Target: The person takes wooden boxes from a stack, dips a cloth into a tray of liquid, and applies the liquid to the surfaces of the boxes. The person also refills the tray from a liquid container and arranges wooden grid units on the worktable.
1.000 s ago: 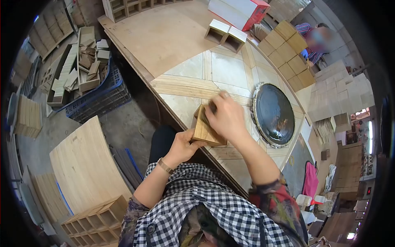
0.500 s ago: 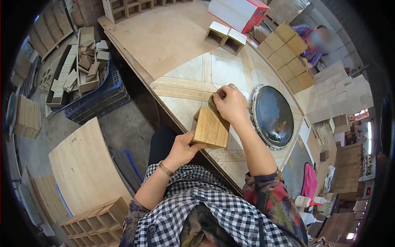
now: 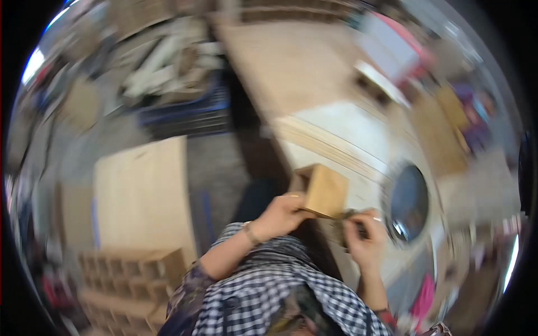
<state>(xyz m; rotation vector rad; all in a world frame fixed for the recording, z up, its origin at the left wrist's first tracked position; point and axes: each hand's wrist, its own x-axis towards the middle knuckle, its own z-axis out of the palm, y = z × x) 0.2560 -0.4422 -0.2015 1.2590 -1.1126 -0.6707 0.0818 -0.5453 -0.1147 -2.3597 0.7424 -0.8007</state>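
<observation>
A small open-ended wooden box (image 3: 327, 191) is tilted over the table's near edge, its smooth brown side facing up. My left hand (image 3: 284, 214) grips its lower left corner, thumb and fingers closed round the wall. At the box's lower right, my right hand (image 3: 365, 235) is closed on a dark, crumpled cloth (image 3: 349, 215), mostly hidden by the fingers and blurred. To the right of it a round pan of dark liquid (image 3: 409, 203) rests on the table.
The worktable (image 3: 280, 61) bears pale panels and, farther back, a red-and-white carton (image 3: 389, 47). On the floor at left stand a blue crate of wood offcuts (image 3: 185, 115), a leaning board (image 3: 143, 193) and stacked compartment boxes (image 3: 129, 269). Another person (image 3: 476, 115) is at the far right.
The view has swung left and blurred. My right hand with the cloth has moved from the box's far top edge down to its lower right side. My left hand still holds the box.
</observation>
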